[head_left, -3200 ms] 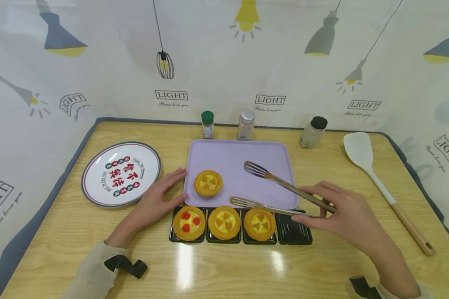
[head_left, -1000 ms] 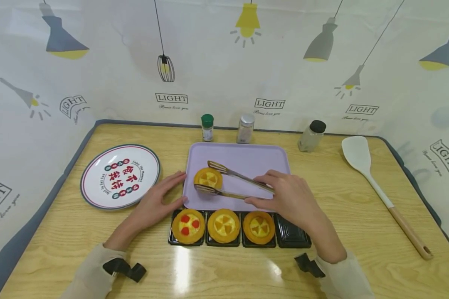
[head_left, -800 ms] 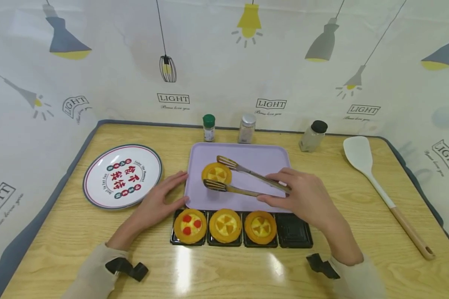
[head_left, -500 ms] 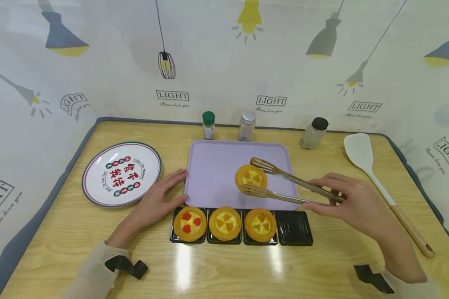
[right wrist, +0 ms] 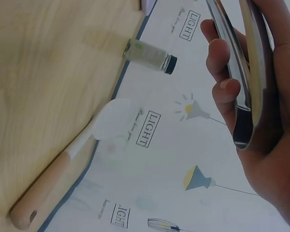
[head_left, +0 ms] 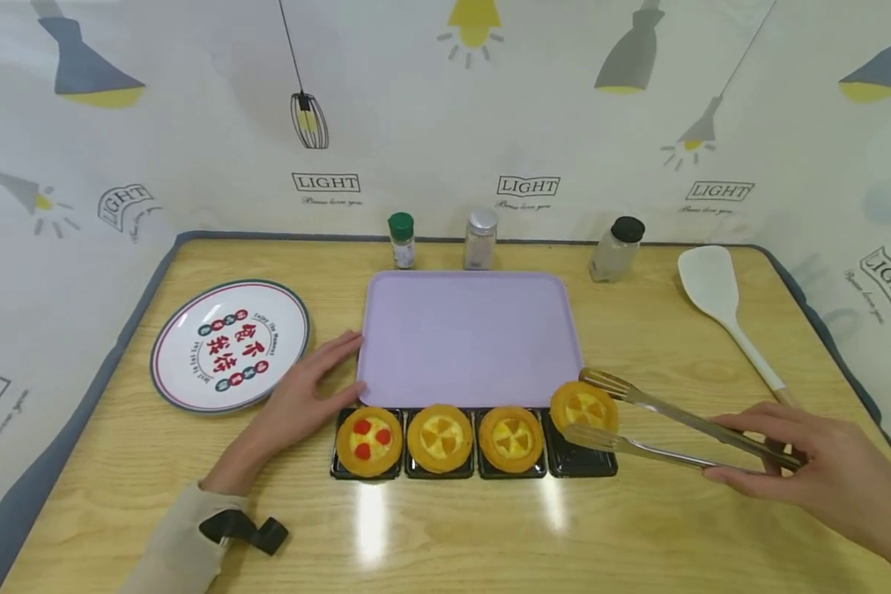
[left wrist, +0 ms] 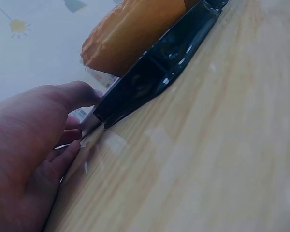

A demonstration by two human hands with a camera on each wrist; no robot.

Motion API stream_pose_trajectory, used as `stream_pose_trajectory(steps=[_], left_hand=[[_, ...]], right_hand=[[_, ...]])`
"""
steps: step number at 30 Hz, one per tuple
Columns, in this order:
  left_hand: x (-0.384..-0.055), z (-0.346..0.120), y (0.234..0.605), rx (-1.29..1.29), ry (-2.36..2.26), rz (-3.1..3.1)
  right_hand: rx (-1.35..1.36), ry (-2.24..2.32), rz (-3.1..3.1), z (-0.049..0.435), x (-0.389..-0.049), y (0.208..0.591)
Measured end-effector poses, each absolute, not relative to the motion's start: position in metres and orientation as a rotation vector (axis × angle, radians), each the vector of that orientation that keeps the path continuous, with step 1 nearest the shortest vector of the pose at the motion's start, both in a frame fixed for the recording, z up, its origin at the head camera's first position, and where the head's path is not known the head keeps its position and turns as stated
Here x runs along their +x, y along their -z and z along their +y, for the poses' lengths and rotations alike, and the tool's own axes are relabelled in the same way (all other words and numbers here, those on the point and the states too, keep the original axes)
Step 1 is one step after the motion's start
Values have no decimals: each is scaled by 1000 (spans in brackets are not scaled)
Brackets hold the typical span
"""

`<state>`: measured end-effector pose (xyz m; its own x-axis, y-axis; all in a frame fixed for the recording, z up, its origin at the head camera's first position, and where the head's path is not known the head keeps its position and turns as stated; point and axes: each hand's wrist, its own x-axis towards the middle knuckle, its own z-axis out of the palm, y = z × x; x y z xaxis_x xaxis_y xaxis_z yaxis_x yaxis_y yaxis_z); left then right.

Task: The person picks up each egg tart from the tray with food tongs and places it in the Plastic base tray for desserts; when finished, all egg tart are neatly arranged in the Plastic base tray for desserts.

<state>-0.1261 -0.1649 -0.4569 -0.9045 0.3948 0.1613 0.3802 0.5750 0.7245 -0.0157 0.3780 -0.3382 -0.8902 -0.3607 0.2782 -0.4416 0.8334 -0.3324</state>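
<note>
My right hand (head_left: 824, 470) holds metal tongs (head_left: 683, 425), and their slotted tips grip an egg tart (head_left: 583, 407) with wedge-shaped topping pieces. This tart is over the rear part of the rightmost black plastic tray (head_left: 582, 462), close to the lilac tray's corner; whether it touches the black one I cannot tell. In the right wrist view, fingers curl round the tongs' handle end (right wrist: 244, 116). My left hand (head_left: 297, 404) rests with thumb and fingers against the left edge of the lilac tray (head_left: 468, 338), which bears nothing.
Three black trays to the left each hold a tart: one with red pieces (head_left: 370, 441), two with wedges (head_left: 440, 438). A patterned white plate (head_left: 282, 363) lies at left. Three jars (head_left: 479, 241) stand behind the lilac tray. A white spatula (head_left: 713, 285) with wooden handle lies at right.
The tongs closed on the tart on the lilac tray, and my right hand carried it right and toward me to the rightmost black tray. My left hand stayed at the tray edge.
</note>
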Motion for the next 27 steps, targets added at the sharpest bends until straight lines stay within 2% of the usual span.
stream_pose_trajectory(steps=[27], left_hand=[[-127,-166,458,700,-1275,2774]], right_hand=[[689,-606,-2795,390,-9,360]])
